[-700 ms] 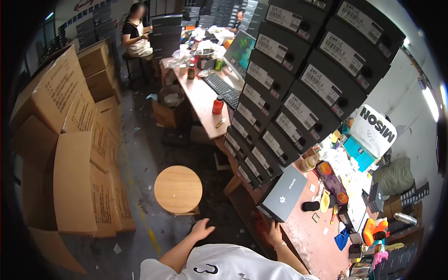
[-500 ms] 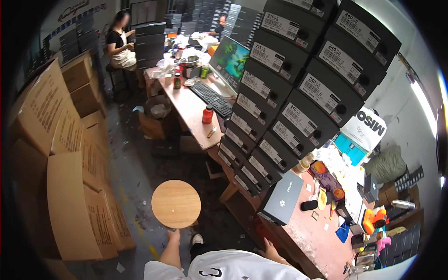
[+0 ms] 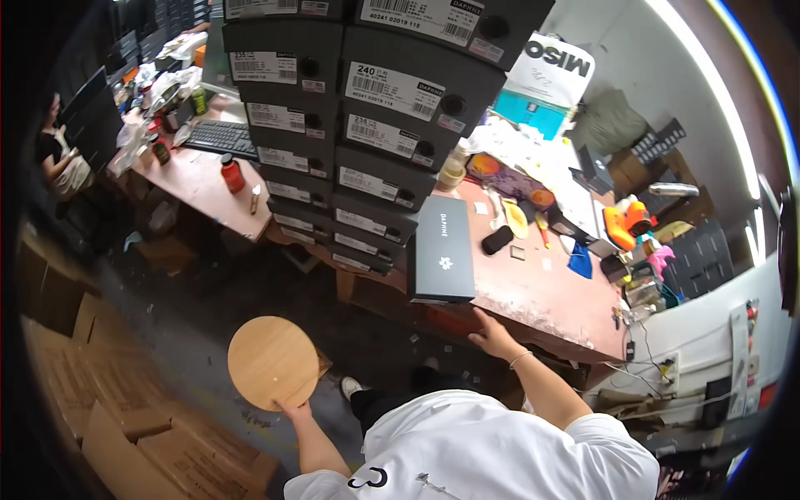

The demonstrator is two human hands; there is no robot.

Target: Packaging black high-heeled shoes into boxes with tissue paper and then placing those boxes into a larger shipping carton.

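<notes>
My left hand [image 3: 293, 408] grips the near rim of a round wooden stool [image 3: 273, 363], whose pale flat seat faces up. Its fingers are partly hidden under the rim. By the front edge of a pinkish worktable [image 3: 542, 312], my right hand [image 3: 495, 337] is empty, with its index finger stretched toward the table edge. Just beyond that hand lies a dark grey shoebox [image 3: 443, 250] with a white flower mark on its lid; hand and box look apart. Tall stacks of labelled shoeboxes [image 3: 387, 137] rise behind and left of it.
Cardboard cartons [image 3: 125, 375] line the left side. A desk with a keyboard [image 3: 218, 137] and a red bottle [image 3: 232, 173] stands at the far left, where a person [image 3: 62, 158] sits. Tape rolls, cloths, an orange tape dispenser [image 3: 618, 227] and cables [image 3: 650, 367] crowd the right.
My view has turned to the right. My right hand has come up from low beside my body to the table edge near the shoebox. My left hand still holds the stool.
</notes>
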